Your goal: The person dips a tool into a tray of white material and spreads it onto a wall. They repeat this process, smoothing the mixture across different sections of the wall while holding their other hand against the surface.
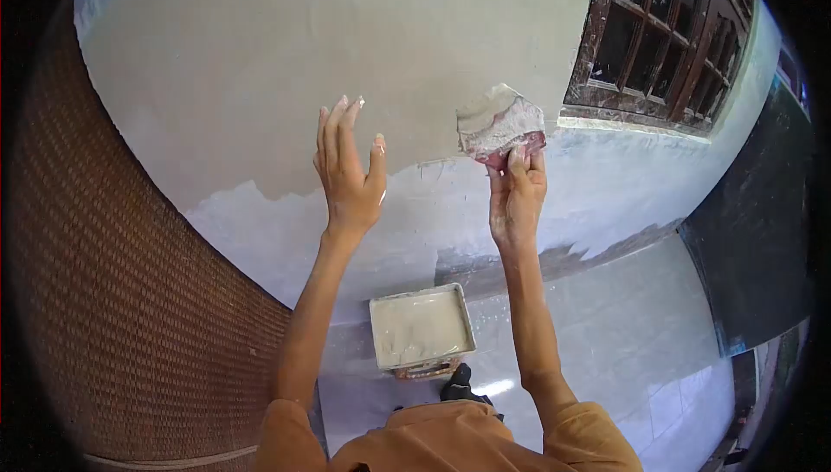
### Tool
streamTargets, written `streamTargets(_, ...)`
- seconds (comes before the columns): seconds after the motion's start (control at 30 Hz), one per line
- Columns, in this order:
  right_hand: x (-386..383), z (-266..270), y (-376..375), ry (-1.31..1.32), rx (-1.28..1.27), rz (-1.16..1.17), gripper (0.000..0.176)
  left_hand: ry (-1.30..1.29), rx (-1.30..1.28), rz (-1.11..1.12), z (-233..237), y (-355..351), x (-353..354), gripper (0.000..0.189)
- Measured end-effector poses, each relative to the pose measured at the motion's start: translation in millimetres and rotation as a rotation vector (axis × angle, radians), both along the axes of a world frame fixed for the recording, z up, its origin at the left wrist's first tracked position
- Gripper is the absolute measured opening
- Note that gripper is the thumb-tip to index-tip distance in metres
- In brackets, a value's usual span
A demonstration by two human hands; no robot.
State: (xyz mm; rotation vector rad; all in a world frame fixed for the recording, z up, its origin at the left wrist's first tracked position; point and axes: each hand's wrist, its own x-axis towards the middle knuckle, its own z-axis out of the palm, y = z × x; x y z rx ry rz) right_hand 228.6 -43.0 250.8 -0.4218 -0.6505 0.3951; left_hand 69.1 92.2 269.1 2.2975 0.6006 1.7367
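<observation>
My left hand [348, 160] is raised in front of the wall [415, 56], fingers stretched out and thumb apart, holding nothing. White smears mark its fingertips and the edge of the palm. In my right hand [519, 190], a flat, reddish sheet-like piece [504, 130] is pinched between thumb and fingers at its lower edge. Thick whitish paste covers most of its face, and its exact kind is unclear. Behind both hands, the wall is beige-grey above a ragged line and paler, bluish white below it.
A rectangular tray [468, 320] of cream-coloured paint stands on the tiled floor [606, 333] below my hands. At upper right is a wooden-framed window [649, 39]. A woven brown mat [130, 299] rises along the left, and a dark panel [753, 212] stands at right.
</observation>
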Motion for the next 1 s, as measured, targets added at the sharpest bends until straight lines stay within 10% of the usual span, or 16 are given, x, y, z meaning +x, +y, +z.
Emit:
streamTargets(0.17, 37, 16, 35, -0.126, 0.004, -0.306, 0.031, 0.012, 0.104, 0.135, 11, 12, 34, 0.053)
streamTargets(0.23, 51, 23, 48, -0.472, -0.172, -0.741, 0.026, 0.008, 0.111, 0.157, 15, 14, 49, 0.052)
streamTargets(0.47, 85, 41, 97, -1.350, 0.062, -1.168, 0.049, -0.021, 0.113, 0.234, 18, 25, 78, 0.052)
streamTargets(1.0, 103, 5, 122, -1.575, -0.267, -1.165, 0.040, -0.035, 0.162, 0.213, 19, 52, 76, 0.051)
